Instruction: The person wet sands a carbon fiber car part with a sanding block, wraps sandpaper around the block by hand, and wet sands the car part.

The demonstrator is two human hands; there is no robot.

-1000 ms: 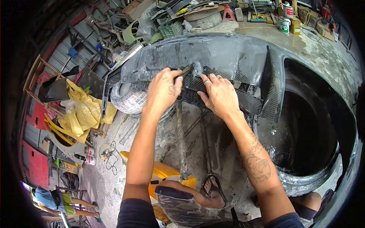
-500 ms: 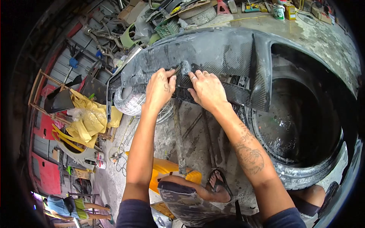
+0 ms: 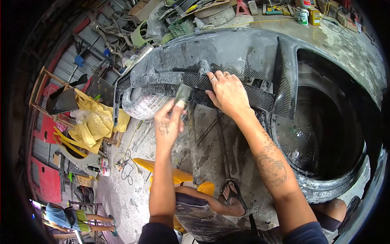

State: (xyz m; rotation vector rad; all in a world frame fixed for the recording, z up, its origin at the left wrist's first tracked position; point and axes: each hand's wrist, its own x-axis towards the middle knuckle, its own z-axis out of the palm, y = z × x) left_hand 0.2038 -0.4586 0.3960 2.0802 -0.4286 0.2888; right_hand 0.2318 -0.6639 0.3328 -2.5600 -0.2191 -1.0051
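In the head view, a grey and black carbon-fibre car bumper (image 3: 227, 55) lies across the front, its surface dusty and patchy. My left hand (image 3: 168, 122) is raised just off its near edge, pinching a small dark rectangular piece of sandpaper (image 3: 183, 93), which is blurred by motion. On the bumper's lower strip, my right hand (image 3: 229, 92) has its fingers curled over the ledge and its thumb underneath, gripping it. A ring shows on one of its fingers.
The bumper rests over a stand with metal legs (image 3: 193, 142) and near tyres (image 3: 142, 103). A yellow plastic stool (image 3: 207, 188) is below me. Car parts and a crate (image 3: 181, 27) pile up behind. Another person (image 3: 65, 215) is at the lower left.
My left hand has pulled back from the bumper toward me, bringing the sandpaper into plain sight. My right hand stays on the ledge. The view has shifted slightly.
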